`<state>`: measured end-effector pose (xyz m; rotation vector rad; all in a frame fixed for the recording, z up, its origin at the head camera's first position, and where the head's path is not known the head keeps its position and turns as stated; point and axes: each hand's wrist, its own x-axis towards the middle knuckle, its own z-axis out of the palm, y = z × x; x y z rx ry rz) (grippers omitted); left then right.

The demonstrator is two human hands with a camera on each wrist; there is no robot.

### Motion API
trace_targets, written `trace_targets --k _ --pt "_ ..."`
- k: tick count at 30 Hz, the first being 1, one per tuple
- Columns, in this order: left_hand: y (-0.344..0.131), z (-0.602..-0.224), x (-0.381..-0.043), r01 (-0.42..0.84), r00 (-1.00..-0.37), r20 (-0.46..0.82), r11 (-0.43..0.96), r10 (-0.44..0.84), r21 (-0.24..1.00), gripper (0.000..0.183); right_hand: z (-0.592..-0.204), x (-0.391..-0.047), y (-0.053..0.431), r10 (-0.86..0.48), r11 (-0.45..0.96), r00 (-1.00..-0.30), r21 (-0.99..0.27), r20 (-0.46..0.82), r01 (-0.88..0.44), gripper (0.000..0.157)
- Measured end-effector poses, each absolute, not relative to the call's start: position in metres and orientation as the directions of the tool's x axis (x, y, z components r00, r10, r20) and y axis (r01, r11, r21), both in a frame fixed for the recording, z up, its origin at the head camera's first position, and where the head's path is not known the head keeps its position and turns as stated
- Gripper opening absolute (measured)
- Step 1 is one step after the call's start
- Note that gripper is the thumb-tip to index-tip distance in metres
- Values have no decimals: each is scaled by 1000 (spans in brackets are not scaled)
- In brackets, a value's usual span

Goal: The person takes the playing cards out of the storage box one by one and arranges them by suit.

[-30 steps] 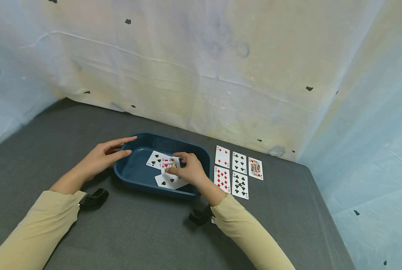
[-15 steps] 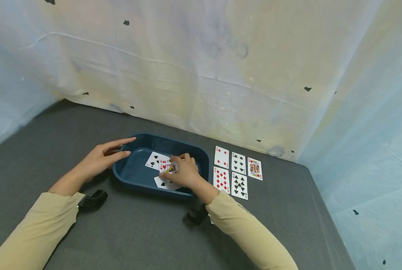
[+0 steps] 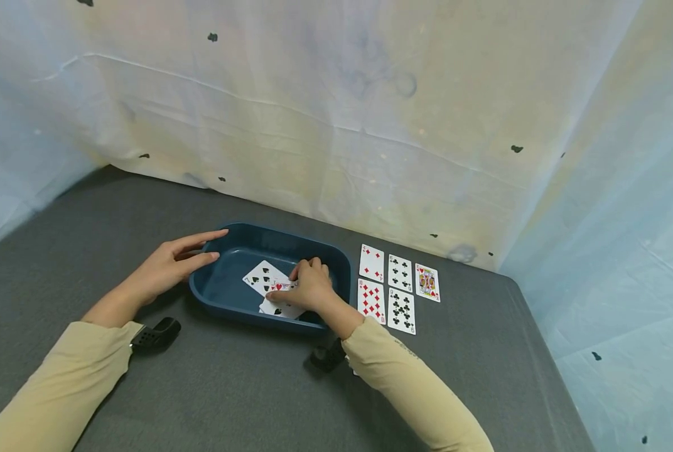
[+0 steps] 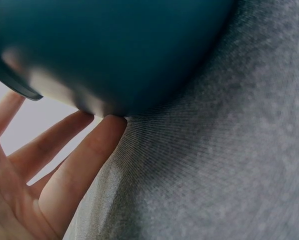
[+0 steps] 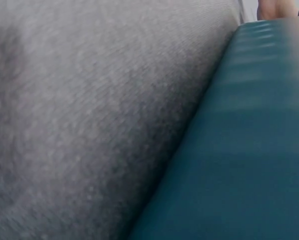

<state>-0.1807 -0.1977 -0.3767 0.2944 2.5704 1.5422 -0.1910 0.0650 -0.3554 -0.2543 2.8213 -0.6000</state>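
Observation:
A dark blue tray [image 3: 218, 301] holds several loose playing cards. My left hand [image 3: 164, 267] is at the tray's left end, index finger and thumb over the rim. In the left wrist view, its other fingers [image 4: 87, 170] reach straight to the tray's outer wall. My right hand [image 3: 309, 290] is down inside the tray, thumb and fingers pinching a playing card with a red heart [image 3: 279, 287], mostly hidden by the hand. A seven of spades [image 3: 263, 275] lies beyond the thumb, and another spade card [image 3: 280, 310] lies below it. The right wrist view shows only the tray's side wall [image 5: 249, 150] and the table.
To the right of the tray, face-up cards lie in two rows, among them a four of diamonds [image 3: 372, 262], a nine of clubs [image 3: 401, 311] and a king of hearts [image 3: 427, 282]. A card edge [image 3: 355, 373] peeks out by the right sleeve. Pale sheeting [image 3: 314, 125] hangs behind the table.
My right hand has shifted slightly left in the tray, and the heart card has moved down towards the near wall. The seven of spades has turned and shows more. My left hand stays put.

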Motion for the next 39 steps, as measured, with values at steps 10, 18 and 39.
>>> trace_targets --k 10,18,39 --pt "-196 -378 -181 93 -973 -19 461 231 882 56 -354 -188 71 -330 823 -926 -535 -183 -188 41" --pt "-196 -378 -180 96 -972 -14 452 234 887 57 -349 -192 80 -295 687 -945 -719 -143 -106 20" --pt "-198 -377 -179 118 -972 10 450 236 885 56 -327 -187 112 -388 463 -921 -873 -43 -154 26"
